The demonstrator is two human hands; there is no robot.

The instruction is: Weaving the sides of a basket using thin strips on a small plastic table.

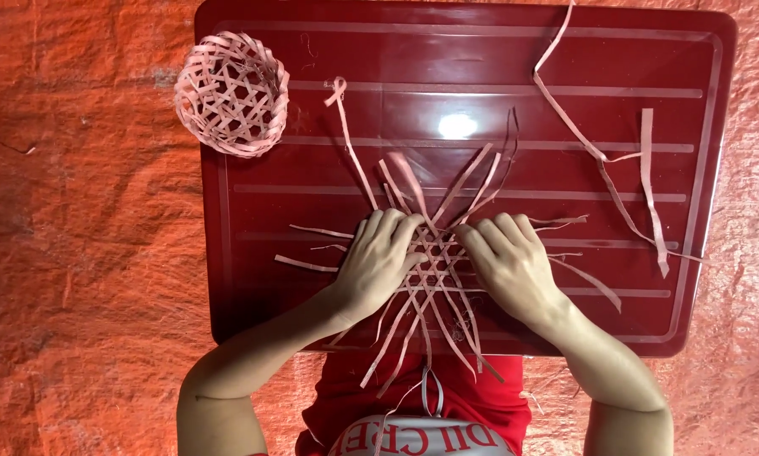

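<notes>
Both my hands are flat on the half-woven lattice of thin pale strips [434,270], mid-front of the dark red plastic board [481,59]. Left hand [378,260] presses with fingers curled over the strips, right hand [508,260] likewise, pinching nothing I can make out. A small finished woven strip basket [231,93] sits at the board's far-left corner, and loose strips [603,160] lie far right.

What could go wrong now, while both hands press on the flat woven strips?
The open weave under the left hand and right hand may slip loose if either lifts. The loose strips at the red tray's right edge could slide off. The small woven basket overhangs the corner and might fall.
</notes>
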